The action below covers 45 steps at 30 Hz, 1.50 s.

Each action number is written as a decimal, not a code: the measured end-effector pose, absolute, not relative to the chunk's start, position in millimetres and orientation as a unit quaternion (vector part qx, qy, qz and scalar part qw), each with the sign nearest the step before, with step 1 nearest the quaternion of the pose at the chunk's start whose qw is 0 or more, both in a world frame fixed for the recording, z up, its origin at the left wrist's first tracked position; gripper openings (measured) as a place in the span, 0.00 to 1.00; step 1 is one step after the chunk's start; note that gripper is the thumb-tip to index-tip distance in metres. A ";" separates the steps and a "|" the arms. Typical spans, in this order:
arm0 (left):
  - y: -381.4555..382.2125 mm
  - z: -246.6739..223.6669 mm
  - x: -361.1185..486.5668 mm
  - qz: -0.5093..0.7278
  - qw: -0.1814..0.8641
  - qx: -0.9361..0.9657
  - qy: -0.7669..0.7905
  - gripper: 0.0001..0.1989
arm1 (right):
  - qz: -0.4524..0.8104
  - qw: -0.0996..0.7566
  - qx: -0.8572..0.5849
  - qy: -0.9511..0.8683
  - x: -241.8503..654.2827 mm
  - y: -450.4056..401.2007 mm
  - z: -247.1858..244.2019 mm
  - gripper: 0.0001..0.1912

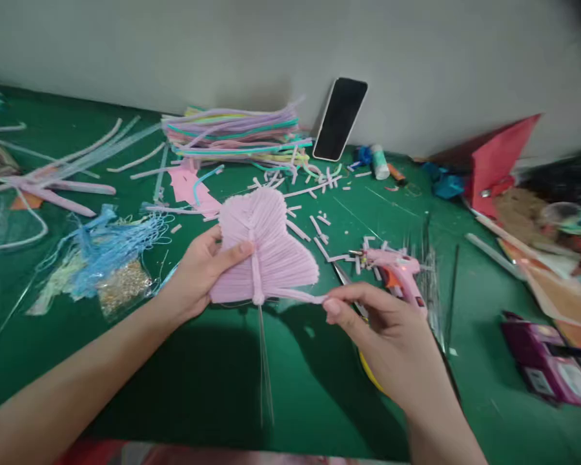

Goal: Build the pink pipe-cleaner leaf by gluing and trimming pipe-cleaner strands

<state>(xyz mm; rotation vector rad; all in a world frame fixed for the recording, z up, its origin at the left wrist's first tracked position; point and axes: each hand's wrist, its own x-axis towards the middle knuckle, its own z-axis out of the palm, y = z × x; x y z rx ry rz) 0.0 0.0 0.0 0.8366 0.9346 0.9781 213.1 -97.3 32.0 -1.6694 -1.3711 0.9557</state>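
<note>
A pink pipe-cleaner butterfly shape (290, 258), made of many fuzzy stems laid side by side, is held up over the table. Its left part is gripped by my left hand (198, 271), with the thumb lying across the front near the central ridge. From the lower end of that ridge a loose pink pipe cleaner (295, 295) runs out to the right. My right hand (377, 329) pinches its far tip between thumb and fingers. Thin bare wires (265, 368) hang down from the bottom of the ridge.
Behind lie bundled coloured pipe cleaners (232, 132) and a leaning phone (341, 119). Cut pink pieces surround a pink glue gun (397, 268); yellow-handled scissors (370, 371) lie partly under my right hand. Blue tassels (101, 252) and a bag of beads (124, 289) are at left, a purple box (547, 361) at right.
</note>
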 end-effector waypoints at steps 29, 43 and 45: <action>-1.4 4.5 2.9 0.426 0.708 0.375 0.420 0.16 | 0.365 0.458 -0.653 -0.479 197.3 -94.2 17.2 0.12; -12.3 8.2 9.1 0.489 0.579 0.446 0.476 0.19 | 0.183 0.524 -0.710 -0.433 162.7 -100.9 10.2 0.13; -12.8 9.8 9.4 0.484 0.578 0.444 0.484 0.19 | 0.219 0.541 -0.702 -0.408 162.3 -98.3 12.7 0.10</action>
